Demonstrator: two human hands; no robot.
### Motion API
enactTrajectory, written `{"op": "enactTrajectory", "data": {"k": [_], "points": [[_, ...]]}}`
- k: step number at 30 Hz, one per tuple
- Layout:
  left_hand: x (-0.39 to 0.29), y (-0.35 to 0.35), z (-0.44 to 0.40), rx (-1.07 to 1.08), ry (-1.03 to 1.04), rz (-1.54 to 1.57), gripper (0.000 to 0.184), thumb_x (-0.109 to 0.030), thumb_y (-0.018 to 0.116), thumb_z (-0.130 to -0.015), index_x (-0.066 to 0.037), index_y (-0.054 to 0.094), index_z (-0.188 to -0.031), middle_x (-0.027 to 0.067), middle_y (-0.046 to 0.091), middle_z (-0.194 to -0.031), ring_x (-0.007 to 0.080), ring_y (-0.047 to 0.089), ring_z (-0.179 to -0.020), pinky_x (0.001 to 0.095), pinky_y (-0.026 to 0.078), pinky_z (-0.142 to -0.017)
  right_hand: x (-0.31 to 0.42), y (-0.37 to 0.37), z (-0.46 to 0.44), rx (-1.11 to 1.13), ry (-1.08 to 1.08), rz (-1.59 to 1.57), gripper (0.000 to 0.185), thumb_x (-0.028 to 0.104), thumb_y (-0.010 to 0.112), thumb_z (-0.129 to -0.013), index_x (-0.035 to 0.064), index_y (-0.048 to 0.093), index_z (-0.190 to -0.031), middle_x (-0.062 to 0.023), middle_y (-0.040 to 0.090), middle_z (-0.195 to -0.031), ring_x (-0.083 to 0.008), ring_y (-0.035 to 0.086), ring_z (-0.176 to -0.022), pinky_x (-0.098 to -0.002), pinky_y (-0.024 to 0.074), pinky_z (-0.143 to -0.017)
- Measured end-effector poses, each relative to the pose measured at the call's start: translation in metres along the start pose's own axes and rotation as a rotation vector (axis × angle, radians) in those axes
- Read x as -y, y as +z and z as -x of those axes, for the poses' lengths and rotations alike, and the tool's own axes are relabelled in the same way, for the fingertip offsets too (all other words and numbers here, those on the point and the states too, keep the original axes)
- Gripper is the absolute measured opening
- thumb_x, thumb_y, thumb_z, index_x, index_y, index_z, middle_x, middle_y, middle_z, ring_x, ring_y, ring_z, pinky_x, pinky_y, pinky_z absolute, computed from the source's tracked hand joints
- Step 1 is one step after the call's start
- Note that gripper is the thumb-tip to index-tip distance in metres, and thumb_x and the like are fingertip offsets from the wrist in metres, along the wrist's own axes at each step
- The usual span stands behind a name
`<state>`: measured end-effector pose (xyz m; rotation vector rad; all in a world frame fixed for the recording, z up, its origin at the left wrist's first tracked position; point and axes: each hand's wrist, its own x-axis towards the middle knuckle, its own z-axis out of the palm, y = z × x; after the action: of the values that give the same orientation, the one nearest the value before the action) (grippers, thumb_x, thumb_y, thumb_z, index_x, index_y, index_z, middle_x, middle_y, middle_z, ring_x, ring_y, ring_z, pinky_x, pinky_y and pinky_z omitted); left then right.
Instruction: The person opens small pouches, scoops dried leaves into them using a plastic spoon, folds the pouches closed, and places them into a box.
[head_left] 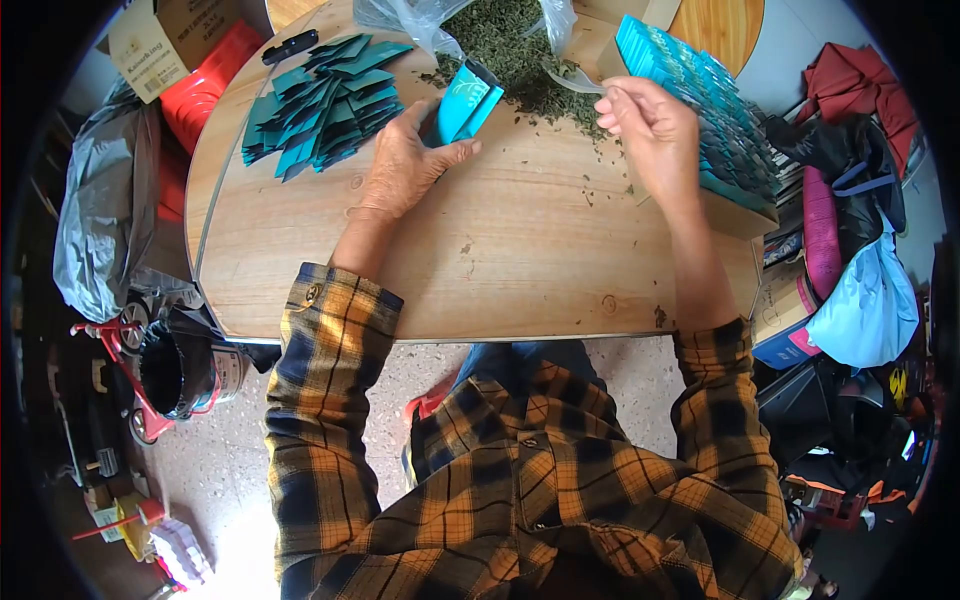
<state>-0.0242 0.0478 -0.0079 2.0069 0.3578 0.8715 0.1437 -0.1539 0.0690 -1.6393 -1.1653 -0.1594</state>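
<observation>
Speckled floor point(640, 370) is visible below the near edge of a rounded wooden table point(500, 270), its top pale and grained. Left of the table: a grey plastic bag point(105, 215) and, farther back, a cardboard carton point(165, 45). Right of the table: a light-blue bag point(868, 300). Upright teal packets point(690, 100) fill a cardboard tray point(740, 214) along the table's right side. Loose teal packets point(330, 100) overlap on the table's left part. Crushed leaf point(500, 45) lies heaped at the table's far side, by a clear plastic bag point(400, 14).

Left hand point(405, 160), above the table's far half: fingers and thumb closed around a single packet point(468, 105). Right hand point(655, 120), right of that: thumb and forefinger pinched on a clear scoop point(577, 81), its end at the leaf. Leaf crumbs point(466, 248) dot the tabletop.
</observation>
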Motion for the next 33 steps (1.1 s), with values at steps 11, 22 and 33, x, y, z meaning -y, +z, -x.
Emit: {"op": "enactTrajectory", "data": {"k": [11, 22, 33], "points": [[-0.013, -0.001, 0.003, 0.071, 0.029, -0.038, 0.067, -0.026, 0.084, -0.066, 0.004, 0.057, -0.119, 0.0201, 0.067, -0.104, 0.0259, 0.064, -0.094, 0.0342, 0.049, -0.086, 0.034, -0.008, -0.006, 0.25, -0.043, -0.134, 0.014, 0.002, 0.056, -0.092, -0.0026, 0.063, -0.103, -0.0044, 0.064, -0.081, -0.0078, 0.059, -0.071, -0.0207, 0.0494, -0.065], [-0.014, 0.0, 0.004, 0.061, 0.112, -0.144, 0.065, -0.025, 0.085, -0.063, -0.001, 0.059, -0.118, 0.0192, 0.067, -0.098, 0.0295, 0.065, -0.087, 0.0366, 0.05, -0.081, 0.058, -0.004, -0.029, 0.401, -0.352, 0.394, 0.01, -0.001, 0.06, -0.083, 0.0025, 0.061, -0.092, -0.0009, 0.054, -0.067, -0.0076, 0.051, -0.061, -0.0237, 0.04, -0.055], [-0.019, -0.004, 0.005, 0.066, 0.055, -0.162, 0.062, -0.024, 0.085, -0.063, 0.002, 0.06, -0.114, 0.0215, 0.066, -0.099, 0.0326, 0.064, -0.092, 0.0374, 0.05, -0.083, 0.069, 0.018, -0.04, 0.295, -0.889, 0.565, 0.013, -0.003, 0.061, -0.073, 0.0034, 0.056, -0.082, -0.0097, 0.055, -0.067, -0.0286, 0.052, -0.06, -0.0362, 0.0426, -0.059]]}}
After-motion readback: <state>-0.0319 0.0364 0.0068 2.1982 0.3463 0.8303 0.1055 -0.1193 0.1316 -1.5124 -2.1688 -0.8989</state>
